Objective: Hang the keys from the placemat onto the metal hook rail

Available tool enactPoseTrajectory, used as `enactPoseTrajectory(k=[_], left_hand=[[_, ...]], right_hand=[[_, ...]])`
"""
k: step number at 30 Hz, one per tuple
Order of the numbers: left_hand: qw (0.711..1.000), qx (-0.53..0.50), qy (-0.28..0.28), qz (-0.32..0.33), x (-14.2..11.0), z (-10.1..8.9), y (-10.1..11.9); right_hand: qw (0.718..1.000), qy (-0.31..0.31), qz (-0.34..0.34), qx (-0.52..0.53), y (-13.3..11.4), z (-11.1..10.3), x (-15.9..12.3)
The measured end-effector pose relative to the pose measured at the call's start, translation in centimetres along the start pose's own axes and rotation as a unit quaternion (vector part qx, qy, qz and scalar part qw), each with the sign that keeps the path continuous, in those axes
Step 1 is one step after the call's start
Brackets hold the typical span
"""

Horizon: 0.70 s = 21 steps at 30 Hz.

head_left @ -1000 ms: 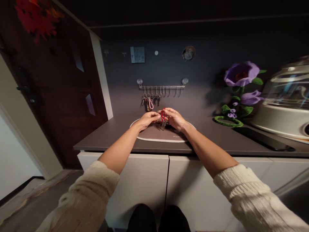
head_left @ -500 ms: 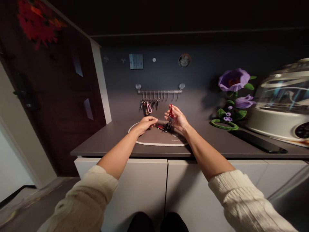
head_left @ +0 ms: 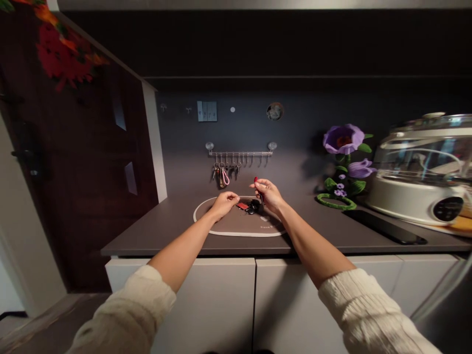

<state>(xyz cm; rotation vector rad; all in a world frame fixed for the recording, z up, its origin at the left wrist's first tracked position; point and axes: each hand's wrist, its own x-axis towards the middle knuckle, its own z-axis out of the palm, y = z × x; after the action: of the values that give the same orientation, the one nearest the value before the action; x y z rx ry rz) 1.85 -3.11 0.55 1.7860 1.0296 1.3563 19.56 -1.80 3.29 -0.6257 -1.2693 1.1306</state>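
Note:
My right hand is closed on a red-topped keychain, raised above the mat; its lower part is mostly hidden by the fingers. My left hand hovers at the left part of the mat with thumb and fingertips pressed together. What it pinches, if anything, is too small to make out. Between the hands lie a heap of black keys and a red tag on a brown oval mat with a pale rim. On the wall behind, a clear hook rail carries several keys, one with a pink loop.
To the right stand purple artificial flowers with a green ring base, and a white appliance with a clear lid. A black phone-like slab lies before them. A dark shelf overhangs the counter. A dark door is at left.
The view has tilted up, so everything sits lower in the picture. My right hand has closed further around the red keychain, whose hanging metal part is now mostly covered. My left hand stays pinched.

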Motion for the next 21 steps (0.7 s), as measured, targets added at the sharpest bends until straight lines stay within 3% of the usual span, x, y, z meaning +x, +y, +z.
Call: enactPoseTrajectory(k=[10, 21], left_hand=[[0.995, 0.076, 0.036, 0.057, 0.8, 0.7, -1.8], [0.995, 0.089, 0.041, 0.016, 1.2, 1.0, -2.5]], right_hand=[[0.999, 0.019, -0.001, -0.047, 0.1, -0.3, 1.6], [0.993, 0.100, -0.009, -0.057, -1.1, 1.0, 6.0]])
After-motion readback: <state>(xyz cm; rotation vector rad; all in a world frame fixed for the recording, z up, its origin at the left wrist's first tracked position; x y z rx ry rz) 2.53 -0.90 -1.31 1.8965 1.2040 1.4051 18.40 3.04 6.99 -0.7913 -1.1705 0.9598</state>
